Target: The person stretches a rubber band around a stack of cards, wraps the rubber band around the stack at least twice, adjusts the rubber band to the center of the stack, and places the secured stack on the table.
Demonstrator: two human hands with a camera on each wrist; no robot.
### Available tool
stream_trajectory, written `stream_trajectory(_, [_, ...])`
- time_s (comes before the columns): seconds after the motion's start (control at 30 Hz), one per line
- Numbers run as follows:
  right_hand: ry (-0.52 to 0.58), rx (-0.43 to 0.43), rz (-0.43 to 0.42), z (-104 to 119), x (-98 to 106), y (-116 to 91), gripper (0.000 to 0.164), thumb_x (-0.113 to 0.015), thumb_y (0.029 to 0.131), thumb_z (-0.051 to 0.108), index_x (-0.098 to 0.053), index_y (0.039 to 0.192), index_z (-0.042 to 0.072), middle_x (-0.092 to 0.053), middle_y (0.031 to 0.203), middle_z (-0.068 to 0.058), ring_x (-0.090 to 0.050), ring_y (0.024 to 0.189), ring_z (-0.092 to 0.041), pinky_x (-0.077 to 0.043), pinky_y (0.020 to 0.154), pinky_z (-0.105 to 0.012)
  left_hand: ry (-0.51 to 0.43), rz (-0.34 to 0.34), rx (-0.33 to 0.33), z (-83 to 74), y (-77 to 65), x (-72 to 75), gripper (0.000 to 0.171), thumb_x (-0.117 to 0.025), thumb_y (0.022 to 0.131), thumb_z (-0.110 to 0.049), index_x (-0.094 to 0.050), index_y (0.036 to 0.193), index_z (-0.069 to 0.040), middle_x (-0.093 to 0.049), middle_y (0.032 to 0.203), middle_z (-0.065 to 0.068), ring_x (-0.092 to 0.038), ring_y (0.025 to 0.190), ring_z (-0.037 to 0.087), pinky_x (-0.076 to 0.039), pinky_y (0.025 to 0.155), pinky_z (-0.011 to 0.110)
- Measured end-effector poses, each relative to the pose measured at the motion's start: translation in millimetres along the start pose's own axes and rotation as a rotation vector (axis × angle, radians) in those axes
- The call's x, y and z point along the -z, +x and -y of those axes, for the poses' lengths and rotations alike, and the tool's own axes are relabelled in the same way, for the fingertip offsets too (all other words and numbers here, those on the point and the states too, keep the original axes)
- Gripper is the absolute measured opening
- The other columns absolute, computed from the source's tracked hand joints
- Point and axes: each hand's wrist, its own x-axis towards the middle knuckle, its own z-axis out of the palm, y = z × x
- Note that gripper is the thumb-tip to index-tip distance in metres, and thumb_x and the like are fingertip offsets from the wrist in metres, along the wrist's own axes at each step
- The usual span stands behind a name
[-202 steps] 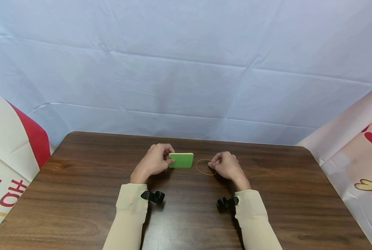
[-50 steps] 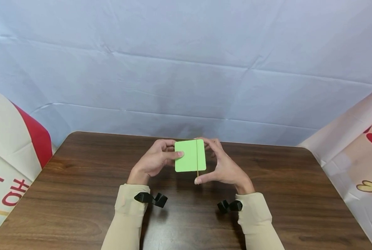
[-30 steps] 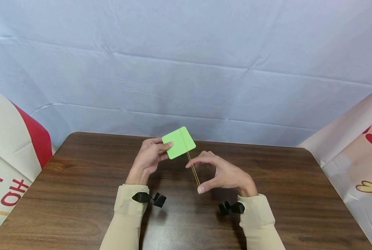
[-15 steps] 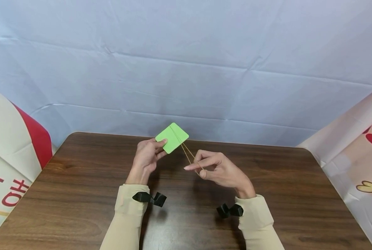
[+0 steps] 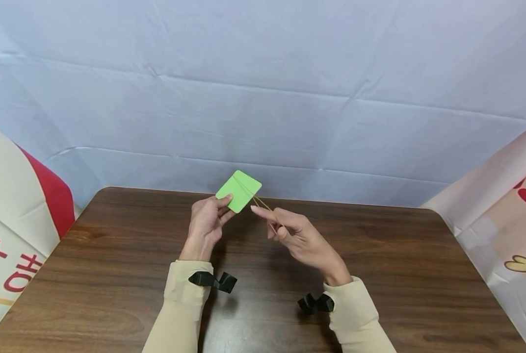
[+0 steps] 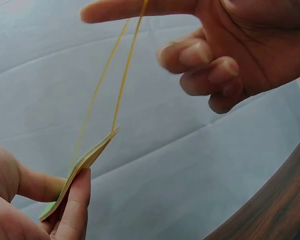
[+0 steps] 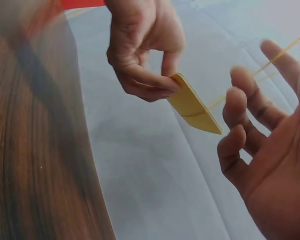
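My left hand pinches a thin light-green stack of cards between thumb and fingers, tilted above the table's far edge. Its layered edge shows in the left wrist view. A yellow rubber band runs across the stack, and two strands stretch from it to my right hand. The right index finger points out straight, with the band passing over it; the other fingers are curled, as the left wrist view shows. The band's far end is by the right thumb, partly hidden. In the right wrist view the band crosses the stack's underside.
A dark wood table lies below both hands. Behind it hangs a pale blue-white cloth, with printed cloths at the left and right. Black straps with small cameras sit on both cuffs.
Earlier the rubber band hung apart from the stack; now it loops round it. Lately the stack tilted and moved up-left, the band crossed into two strands, and the right hand moved upward.
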Motion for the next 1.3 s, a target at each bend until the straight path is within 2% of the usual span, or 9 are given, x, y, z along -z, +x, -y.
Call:
stream_trajectory(0.2, [-0.157,-0.088,-0.047,1,-6,1,0.071,-0.04,0.1,0.054,-0.031,0.161,0.017,-0.054,0.086,0.003,-0.047,0.068,-0.01,-0.041,0.058,-0.026,-0.007,-0.01,-0.016,-0.1,-0.1,-1.3,0.031,-0.063,0.097,0.003,-0.057,0.126,0.013,-0.068,0.095,0.007,-0.072,0.08,0.013,-0.059,0.074,0.027])
stream_trajectory(0.33, [-0.216,-0.134,-0.056,2,-9,1,0.079,-0.037,0.099,0.057,-0.018,0.164,0.016,-0.054,0.091,0.002,-0.043,0.065,-0.01,-0.041,0.057,-0.026,-0.016,-0.019,-0.041,-0.2,-1.2,-3.3,0.029,-0.063,0.097,0.003,-0.058,0.124,0.012,-0.068,0.097,0.008,-0.072,0.081,0.013,-0.059,0.073,0.027])
stream_trajectory(0.47, [-0.267,-0.162,-0.061,2,-12,0,0.081,-0.025,0.1,0.059,-0.005,0.164,0.014,-0.054,0.095,-0.002,-0.046,0.071,-0.011,-0.043,0.061,-0.028,-0.027,-0.022,-0.096,0.7,-2.7,-7.0,0.03,-0.064,0.097,0.003,-0.058,0.124,0.015,-0.067,0.1,0.012,-0.072,0.081,0.015,-0.059,0.072,0.026])
stream_trajectory(0.6, [-0.309,-0.207,-0.063,3,-13,-3,0.081,-0.012,0.101,0.06,-0.001,0.164,0.01,-0.054,0.096,-0.003,-0.05,0.074,-0.012,-0.046,0.064,-0.029,-0.023,-0.016,-0.159,2.6,-4.3,-11.0,0.03,-0.063,0.097,0.004,-0.058,0.124,0.017,-0.063,0.105,0.017,-0.071,0.081,0.016,-0.059,0.071,0.027])
stream_trajectory(0.7, [-0.31,-0.232,-0.067,4,-13,-3,0.083,-0.006,0.1,0.063,-0.004,0.163,0.009,-0.055,0.091,-0.002,-0.052,0.075,-0.013,-0.046,0.063,-0.029,-0.022,0.005,-0.202,3.3,-5.5,-12.9,0.031,-0.063,0.096,0.005,-0.057,0.124,0.016,-0.063,0.107,0.019,-0.071,0.082,0.016,-0.06,0.071,0.028])
stream_trajectory(0.83, [-0.25,-0.244,-0.066,4,-11,-2,0.083,-0.002,0.1,0.065,-0.01,0.164,0.013,-0.055,0.086,0.0,-0.053,0.076,-0.014,-0.047,0.067,-0.03,0.0,0.04,-0.255,3.1,-6.9,-13.1,0.03,-0.065,0.096,0.005,-0.058,0.124,0.015,-0.066,0.106,0.018,-0.072,0.085,0.018,-0.06,0.07,0.028])
stream_trajectory(0.97, [-0.167,-0.229,-0.069,4,-9,-2,0.079,-0.002,0.103,0.061,-0.02,0.163,0.012,-0.055,0.08,0.0,-0.054,0.076,-0.017,-0.048,0.073,-0.032,0.017,0.063,-0.299,2.9,-7.7,-13.0,0.025,-0.066,0.095,0.005,-0.061,0.118,0.014,-0.068,0.098,0.013,-0.072,0.083,0.017,-0.059,0.067,0.027])
stream_trajectory(1.1, [-0.105,-0.252,-0.077,5,-6,-2,0.08,-0.003,0.103,0.06,-0.033,0.159,0.011,-0.054,0.077,-0.001,-0.055,0.075,-0.018,-0.046,0.075,-0.033,0.028,0.084,-0.346,2.4,-8.9,-13.0,0.021,-0.066,0.094,0.007,-0.062,0.114,0.013,-0.068,0.091,0.009,-0.071,0.078,0.016,-0.059,0.063,0.026])
stream_trajectory(1.3, [-0.071,-0.264,-0.06,7,3,-5,0.074,-0.007,0.106,0.056,-0.046,0.153,0.013,-0.054,0.074,0.0,-0.055,0.073,-0.018,-0.044,0.08,-0.034,0.051,0.146,-0.379,0.1,-9.7,-10.3,0.019,-0.067,0.093,0.008,-0.062,0.111,0.013,-0.07,0.089,0.006,-0.069,0.075,0.014,-0.058,0.06,0.025])
